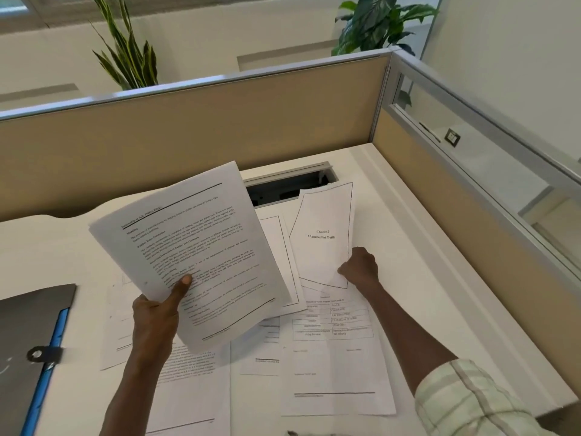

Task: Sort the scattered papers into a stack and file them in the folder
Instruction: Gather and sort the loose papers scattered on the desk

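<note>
Head view: both hands hold paper above the surface (424, 247).
Left hand (157, 313) grips the stack (188, 247); right hand (361, 267) pinches one sheet (323, 237) just right of it, long edges near parallel; folder (28, 341) lies far left.

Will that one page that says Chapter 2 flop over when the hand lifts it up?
Probably yes. The Chapter 2 page is one thin sheet, pinched by the right hand at its lower corner only, so its far end will likely droop. It looks very light and already curves a little.
</note>
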Action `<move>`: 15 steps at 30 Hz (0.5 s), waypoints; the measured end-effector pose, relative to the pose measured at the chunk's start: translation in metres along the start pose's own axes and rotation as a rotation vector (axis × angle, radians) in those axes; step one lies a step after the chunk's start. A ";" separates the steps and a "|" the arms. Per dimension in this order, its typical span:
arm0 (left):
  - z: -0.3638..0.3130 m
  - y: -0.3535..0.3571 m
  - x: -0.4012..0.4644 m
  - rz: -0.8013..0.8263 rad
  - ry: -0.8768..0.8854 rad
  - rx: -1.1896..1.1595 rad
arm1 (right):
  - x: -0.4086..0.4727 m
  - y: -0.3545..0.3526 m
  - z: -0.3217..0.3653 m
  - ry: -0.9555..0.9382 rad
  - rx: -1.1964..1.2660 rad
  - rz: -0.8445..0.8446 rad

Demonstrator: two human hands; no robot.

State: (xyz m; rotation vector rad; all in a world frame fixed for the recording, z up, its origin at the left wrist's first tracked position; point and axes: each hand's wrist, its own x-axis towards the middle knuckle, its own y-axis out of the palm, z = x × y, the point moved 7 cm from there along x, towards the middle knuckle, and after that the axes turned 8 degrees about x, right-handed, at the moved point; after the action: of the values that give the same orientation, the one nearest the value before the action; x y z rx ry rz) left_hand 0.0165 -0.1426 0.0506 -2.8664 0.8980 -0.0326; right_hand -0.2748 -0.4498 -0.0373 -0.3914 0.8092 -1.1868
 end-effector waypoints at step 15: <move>0.005 -0.003 0.006 -0.082 -0.122 0.154 | -0.132 -0.178 0.141 -0.688 0.244 -0.282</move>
State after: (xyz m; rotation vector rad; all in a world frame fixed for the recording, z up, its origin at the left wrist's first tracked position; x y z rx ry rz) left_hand 0.0235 -0.1427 0.0457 -2.7273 0.7215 0.0608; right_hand -0.3091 -0.4100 0.2199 -0.6744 0.0112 -1.2771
